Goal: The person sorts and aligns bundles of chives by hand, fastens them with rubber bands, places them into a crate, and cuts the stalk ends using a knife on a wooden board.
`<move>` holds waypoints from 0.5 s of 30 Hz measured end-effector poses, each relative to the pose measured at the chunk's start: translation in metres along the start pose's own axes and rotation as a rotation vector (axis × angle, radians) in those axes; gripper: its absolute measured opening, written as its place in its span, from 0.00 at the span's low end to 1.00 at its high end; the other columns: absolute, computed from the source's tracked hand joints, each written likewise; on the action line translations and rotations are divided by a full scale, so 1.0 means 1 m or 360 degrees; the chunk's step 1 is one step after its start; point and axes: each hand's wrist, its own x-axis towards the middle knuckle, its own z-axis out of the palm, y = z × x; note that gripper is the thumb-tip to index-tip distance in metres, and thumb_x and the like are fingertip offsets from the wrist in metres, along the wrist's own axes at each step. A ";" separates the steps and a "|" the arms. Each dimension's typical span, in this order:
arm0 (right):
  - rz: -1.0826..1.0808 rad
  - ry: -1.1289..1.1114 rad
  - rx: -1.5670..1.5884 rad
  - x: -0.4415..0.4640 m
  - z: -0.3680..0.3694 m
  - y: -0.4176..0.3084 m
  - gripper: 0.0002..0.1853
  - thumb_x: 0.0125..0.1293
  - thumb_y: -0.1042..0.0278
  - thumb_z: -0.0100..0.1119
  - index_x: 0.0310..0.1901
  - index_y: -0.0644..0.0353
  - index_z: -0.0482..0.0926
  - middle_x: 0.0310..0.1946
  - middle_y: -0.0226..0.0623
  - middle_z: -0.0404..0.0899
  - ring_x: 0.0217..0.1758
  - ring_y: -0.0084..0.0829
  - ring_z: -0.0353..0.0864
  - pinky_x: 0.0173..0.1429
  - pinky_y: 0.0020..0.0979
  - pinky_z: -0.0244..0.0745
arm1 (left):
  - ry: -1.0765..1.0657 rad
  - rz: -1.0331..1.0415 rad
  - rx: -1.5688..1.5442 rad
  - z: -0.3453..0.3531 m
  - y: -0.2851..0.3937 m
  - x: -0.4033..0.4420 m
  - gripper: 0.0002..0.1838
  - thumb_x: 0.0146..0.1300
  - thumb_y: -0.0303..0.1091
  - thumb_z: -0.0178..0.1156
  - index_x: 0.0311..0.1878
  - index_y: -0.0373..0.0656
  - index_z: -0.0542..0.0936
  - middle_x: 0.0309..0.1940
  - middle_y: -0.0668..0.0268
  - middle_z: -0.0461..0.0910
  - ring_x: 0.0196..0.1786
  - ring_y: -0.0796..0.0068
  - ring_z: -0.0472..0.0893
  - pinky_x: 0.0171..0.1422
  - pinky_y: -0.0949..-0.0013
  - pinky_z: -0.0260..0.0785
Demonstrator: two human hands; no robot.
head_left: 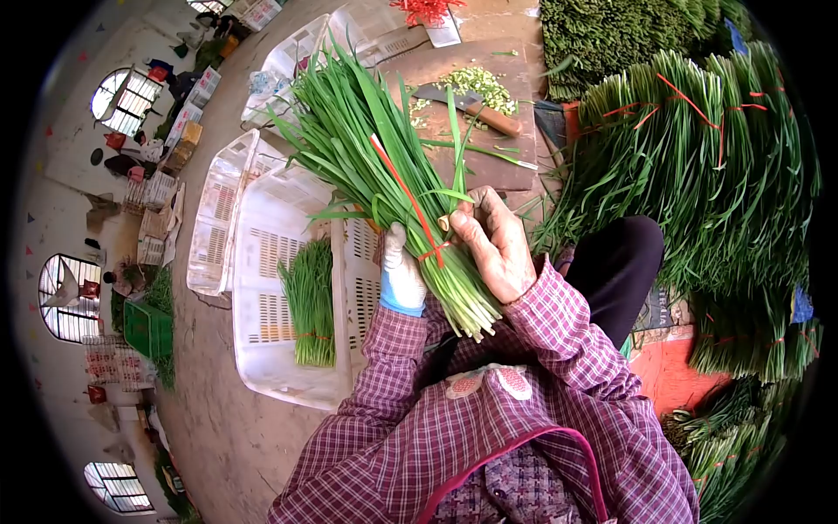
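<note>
A bundle of long green leafy stalks point(384, 166), tied with a red band point(434, 251), lies across both hands, its pale cut ends pointing down toward the lap. My left hand point(401, 266), in a white and blue glove, is wrapped round the bundle's left side; its fingers are partly hidden beneath. On the other side my bare right hand point(493, 240) pinches a few green leaves point(456, 157) between thumb and fingers, close beside the bundle. A knife point(471, 109) with a wooden handle rests on the brown board point(397, 65), near chopped pale green bits point(480, 86).
White plastic crates point(262, 371) stand to the left, one holding a tied green bundle point(310, 306). Large stacks of tied greens point(698, 175) fill the right side. A green crate point(147, 329) sits far left. Red ties point(426, 9) lie at the top.
</note>
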 end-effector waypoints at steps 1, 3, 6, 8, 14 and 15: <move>0.0000 0.0000 0.0000 0.000 -0.001 0.001 0.09 0.71 0.67 0.55 0.40 0.65 0.70 0.28 0.35 0.77 0.31 0.22 0.74 0.38 0.28 0.72 | 0.0006 -0.0069 0.0005 -0.001 0.002 0.001 0.36 0.63 0.60 0.59 0.64 0.42 0.67 0.54 0.61 0.76 0.54 0.66 0.79 0.59 0.60 0.74; 0.0224 -0.0044 0.0506 0.001 -0.002 0.001 0.09 0.72 0.65 0.55 0.42 0.62 0.71 0.31 0.28 0.77 0.33 0.18 0.71 0.39 0.24 0.70 | 0.0089 -0.0062 -0.0060 0.003 0.006 -0.001 0.32 0.64 0.56 0.58 0.61 0.40 0.70 0.51 0.61 0.79 0.50 0.66 0.80 0.55 0.60 0.77; 0.0222 -0.0179 0.0544 0.002 -0.010 0.011 0.09 0.72 0.63 0.55 0.43 0.61 0.71 0.34 0.25 0.76 0.32 0.15 0.69 0.39 0.20 0.67 | -0.0242 -0.0121 -0.0061 0.011 0.020 -0.002 0.31 0.65 0.56 0.59 0.59 0.40 0.71 0.49 0.60 0.78 0.48 0.66 0.79 0.54 0.59 0.76; 0.0166 -0.0281 0.0520 0.003 -0.015 0.012 0.10 0.72 0.64 0.55 0.45 0.62 0.70 0.34 0.28 0.76 0.30 0.15 0.69 0.37 0.20 0.66 | -0.0230 -0.0138 -0.0047 0.015 0.024 -0.002 0.31 0.64 0.54 0.60 0.60 0.40 0.71 0.50 0.60 0.78 0.49 0.65 0.80 0.54 0.59 0.77; 0.0021 -0.0698 0.1219 -0.002 -0.044 -0.010 0.14 0.71 0.61 0.56 0.46 0.63 0.70 0.33 0.32 0.76 0.28 0.23 0.73 0.35 0.22 0.69 | 0.0248 -0.0019 0.0028 -0.006 0.010 -0.003 0.32 0.61 0.50 0.62 0.63 0.41 0.69 0.56 0.61 0.75 0.56 0.65 0.77 0.61 0.58 0.74; 0.0029 -0.0870 0.1153 -0.006 -0.053 -0.020 0.14 0.71 0.60 0.55 0.45 0.63 0.70 0.32 0.32 0.76 0.29 0.23 0.74 0.35 0.23 0.70 | 0.0305 -0.0002 0.0099 -0.002 0.012 -0.003 0.32 0.61 0.49 0.62 0.64 0.41 0.68 0.57 0.61 0.74 0.58 0.66 0.76 0.63 0.59 0.73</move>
